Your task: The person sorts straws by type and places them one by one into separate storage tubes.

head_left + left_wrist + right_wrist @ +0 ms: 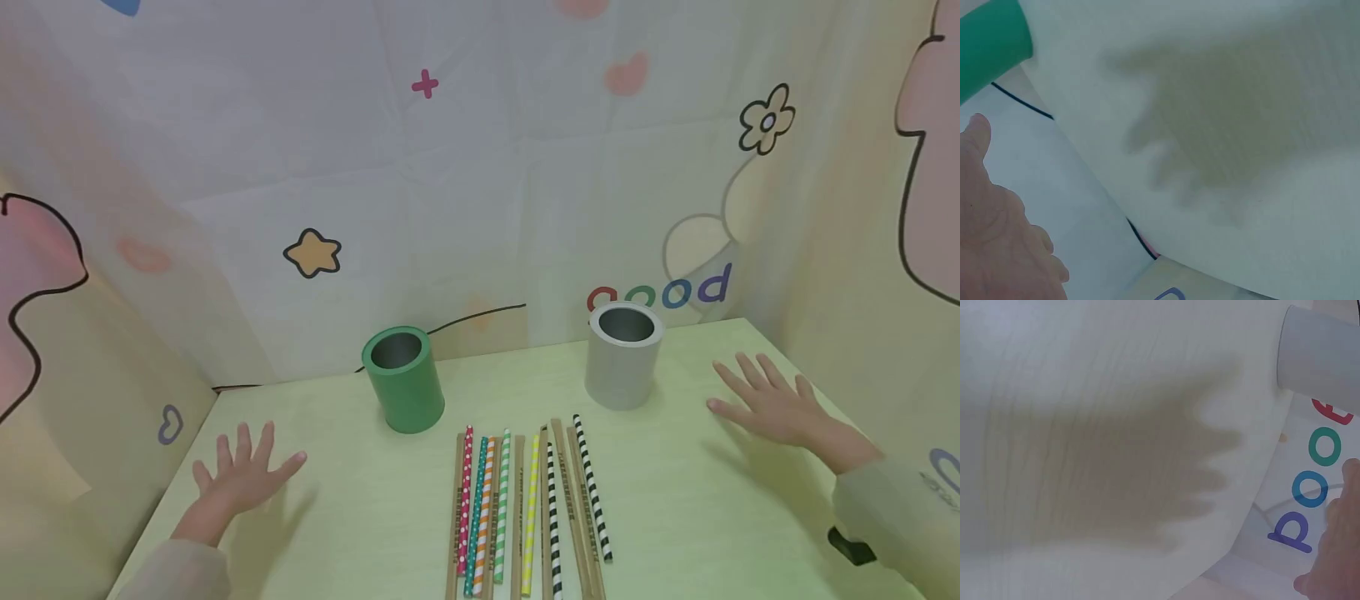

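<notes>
My left hand (238, 481) is held over the left side of the table with its fingers spread, and nothing is in it. On the far right my right hand (772, 407) hovers the same way, fingers apart and holding nothing. A green cup (408, 383) stands toward the back, right of the left hand. Nearest the right hand is a white cup (622, 367), just left of its fingertips. Between the hands lies a row of paper straws, among them a red dotted straw (465, 500), a yellow striped straw (531, 517) and a black-striped straw (592, 487). Several brown-wrapped straws (517, 517) lie among them.
The pale table (337, 500) ends at a printed cloth backdrop (465, 208) behind the cups. Cloth walls also rise at both sides. Shadows of both hands fall on the tabletop. A dark band (851, 547) shows by the right sleeve.
</notes>
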The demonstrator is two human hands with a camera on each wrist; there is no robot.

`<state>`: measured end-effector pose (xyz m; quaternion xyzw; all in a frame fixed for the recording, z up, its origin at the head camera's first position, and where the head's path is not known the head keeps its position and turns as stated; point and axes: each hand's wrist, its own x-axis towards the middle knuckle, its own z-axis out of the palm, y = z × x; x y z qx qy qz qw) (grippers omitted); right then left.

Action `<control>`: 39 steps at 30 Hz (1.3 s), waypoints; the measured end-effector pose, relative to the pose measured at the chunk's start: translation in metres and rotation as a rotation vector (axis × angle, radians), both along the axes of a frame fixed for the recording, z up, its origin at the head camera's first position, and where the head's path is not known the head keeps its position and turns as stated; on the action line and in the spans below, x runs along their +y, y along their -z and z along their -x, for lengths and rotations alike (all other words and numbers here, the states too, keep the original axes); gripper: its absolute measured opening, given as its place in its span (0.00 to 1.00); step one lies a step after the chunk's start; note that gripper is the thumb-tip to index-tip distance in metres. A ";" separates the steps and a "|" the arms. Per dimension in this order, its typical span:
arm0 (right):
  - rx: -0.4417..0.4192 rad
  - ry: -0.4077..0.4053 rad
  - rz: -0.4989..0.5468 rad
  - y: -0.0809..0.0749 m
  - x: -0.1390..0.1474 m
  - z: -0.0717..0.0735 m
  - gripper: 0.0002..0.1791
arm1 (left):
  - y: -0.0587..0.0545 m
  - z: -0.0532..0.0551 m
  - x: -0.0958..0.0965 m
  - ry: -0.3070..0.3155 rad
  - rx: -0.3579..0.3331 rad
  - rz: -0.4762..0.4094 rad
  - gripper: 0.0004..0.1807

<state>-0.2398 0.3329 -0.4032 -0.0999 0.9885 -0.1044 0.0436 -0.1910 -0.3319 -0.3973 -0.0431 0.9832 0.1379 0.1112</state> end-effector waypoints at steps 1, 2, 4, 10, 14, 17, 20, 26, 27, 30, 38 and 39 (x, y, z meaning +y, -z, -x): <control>0.002 -0.004 -0.003 -0.002 -0.001 0.001 0.43 | -0.002 0.001 0.000 0.004 0.008 0.002 0.54; 0.007 -0.010 -0.005 -0.004 -0.002 0.001 0.43 | -0.005 0.002 0.001 0.006 0.015 0.004 0.54; 0.013 -0.016 -0.019 -0.009 -0.005 0.001 0.43 | -0.008 0.004 0.002 0.010 0.036 0.014 0.53; 0.039 -0.049 -0.014 -0.024 -0.017 -0.002 0.43 | -0.017 0.012 0.013 0.036 0.123 0.034 0.52; 0.055 -0.078 -0.014 -0.031 -0.028 -0.004 0.42 | -0.021 0.019 0.023 0.057 0.162 0.028 0.52; 0.057 -0.098 -0.020 -0.033 -0.037 -0.004 0.42 | -0.023 0.025 0.031 0.073 0.177 0.020 0.52; 0.063 -0.123 -0.011 -0.033 -0.047 -0.006 0.42 | -0.025 0.030 0.040 0.090 0.195 0.006 0.51; 0.085 -0.186 0.106 -0.032 -0.071 -0.010 0.41 | -0.029 0.042 0.062 0.121 0.291 -0.054 0.50; 0.098 -0.205 0.139 -0.032 -0.075 -0.010 0.41 | -0.029 0.044 0.066 0.127 0.319 -0.065 0.50; 0.112 -0.255 0.277 -0.030 -0.088 -0.009 0.42 | -0.030 0.051 0.076 0.149 0.413 -0.112 0.48; 0.007 -0.233 0.527 -0.021 -0.114 -0.009 0.48 | -0.030 0.064 0.094 0.152 0.532 -0.201 0.41; -0.008 -0.217 0.552 -0.019 -0.116 -0.009 0.47 | -0.029 0.066 0.095 0.143 0.534 -0.221 0.41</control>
